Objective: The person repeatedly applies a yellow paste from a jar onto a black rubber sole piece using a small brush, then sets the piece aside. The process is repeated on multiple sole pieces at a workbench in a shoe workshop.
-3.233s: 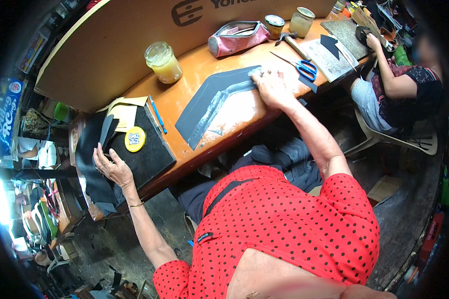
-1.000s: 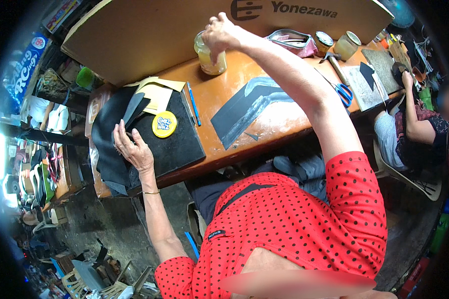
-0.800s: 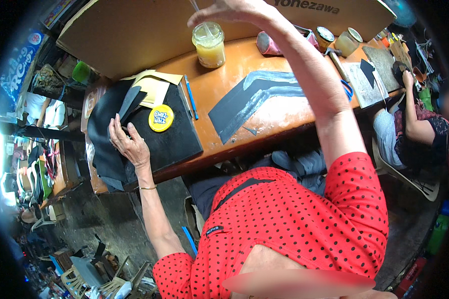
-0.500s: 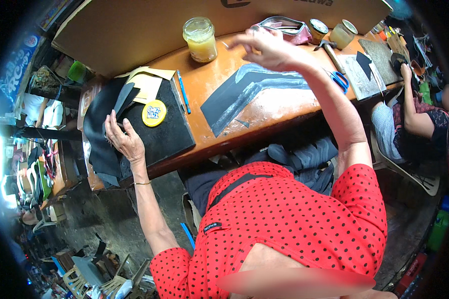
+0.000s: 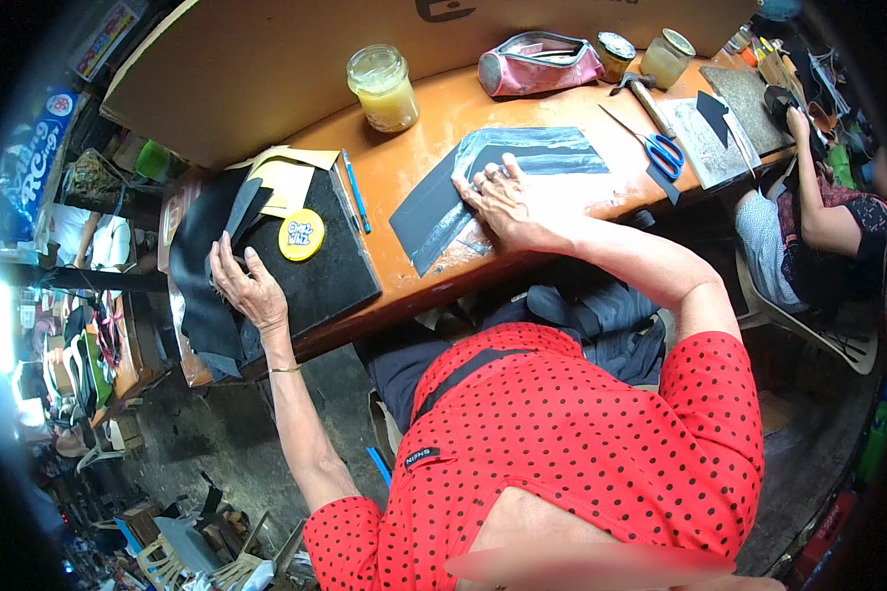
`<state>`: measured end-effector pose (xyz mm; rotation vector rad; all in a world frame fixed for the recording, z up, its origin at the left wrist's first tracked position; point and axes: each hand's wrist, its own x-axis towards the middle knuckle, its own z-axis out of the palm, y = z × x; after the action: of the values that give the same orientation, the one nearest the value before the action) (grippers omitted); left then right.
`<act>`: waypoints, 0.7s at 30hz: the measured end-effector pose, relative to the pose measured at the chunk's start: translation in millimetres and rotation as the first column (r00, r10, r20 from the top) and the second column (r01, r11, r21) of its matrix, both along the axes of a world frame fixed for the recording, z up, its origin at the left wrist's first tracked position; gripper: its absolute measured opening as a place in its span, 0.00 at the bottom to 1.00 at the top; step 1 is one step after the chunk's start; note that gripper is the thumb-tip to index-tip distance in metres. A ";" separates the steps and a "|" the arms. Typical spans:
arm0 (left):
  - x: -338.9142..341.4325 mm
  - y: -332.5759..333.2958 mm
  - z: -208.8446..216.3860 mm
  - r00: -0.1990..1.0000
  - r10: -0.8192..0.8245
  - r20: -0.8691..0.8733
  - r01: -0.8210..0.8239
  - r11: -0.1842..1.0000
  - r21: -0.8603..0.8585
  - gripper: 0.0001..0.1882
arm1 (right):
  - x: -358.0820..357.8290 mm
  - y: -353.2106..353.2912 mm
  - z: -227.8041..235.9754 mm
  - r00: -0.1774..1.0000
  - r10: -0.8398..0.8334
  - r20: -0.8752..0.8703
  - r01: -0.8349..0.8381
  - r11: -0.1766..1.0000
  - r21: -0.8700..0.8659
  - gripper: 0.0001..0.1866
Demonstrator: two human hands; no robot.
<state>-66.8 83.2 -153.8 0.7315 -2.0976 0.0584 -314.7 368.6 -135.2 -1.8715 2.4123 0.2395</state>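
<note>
My left hand (image 5: 249,289) rests on a floppy black sheet of material (image 5: 202,241) at the left end of the table, its fingers apart. My right hand (image 5: 503,204) lies palm down with fingers spread on a flat dark grey piece (image 5: 424,217) in the middle. Whitish smears, like glue, run along bent strips of that piece and around its edges. Part of the piece is hidden under the palm. Between my hands are a black board (image 5: 340,256), a round yellow lid (image 5: 302,235), yellow paper (image 5: 288,187) and a blue pencil (image 5: 356,190).
Along the back stand a jar of yellowish paste (image 5: 382,91), a pink pouch (image 5: 539,69) and two more jars. Blue-handled scissors (image 5: 663,156), a hammer (image 5: 648,106) and a pale slab (image 5: 705,148) lie to the right. Another person (image 5: 823,217) sits at the far right.
My right hand has come down from above the back of the table, near the pouch, onto the dark grey piece. My left hand stays on the black sheet.
</note>
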 end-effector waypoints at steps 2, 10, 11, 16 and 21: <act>0.6 -0.1 -0.2 1.000 -0.009 0.001 0.009 1.000 0.001 0.21 | -3.7 0.8 0.2 0.994 -0.056 -0.099 0.066 0.993 0.098 0.47; 0.5 -0.4 0.6 1.000 0.001 -0.002 -0.001 1.000 0.004 0.20 | -40.4 -11.2 -20.3 0.806 -0.012 -0.591 0.195 0.949 0.247 0.35; 0.5 -0.3 0.1 1.000 0.006 -0.001 -0.006 1.000 0.012 0.20 | -36.5 -9.3 -20.5 0.787 0.036 -0.615 0.145 0.959 0.242 0.35; 0.5 -0.8 -2.1 1.000 0.011 0.003 -0.011 1.000 -0.003 0.20 | -39.1 -3.2 -12.6 0.889 -0.099 -0.446 0.168 0.979 0.117 0.38; -0.3 6.1 6.3 0.997 -0.056 0.047 0.060 0.995 -0.080 0.19 | -98.5 15.5 -1.4 0.882 -0.252 -0.398 0.116 0.935 -0.336 0.42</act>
<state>-67.1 89.3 -147.4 0.6252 -2.1447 0.1281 -413.2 384.1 -136.6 -1.8358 3.0718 0.3193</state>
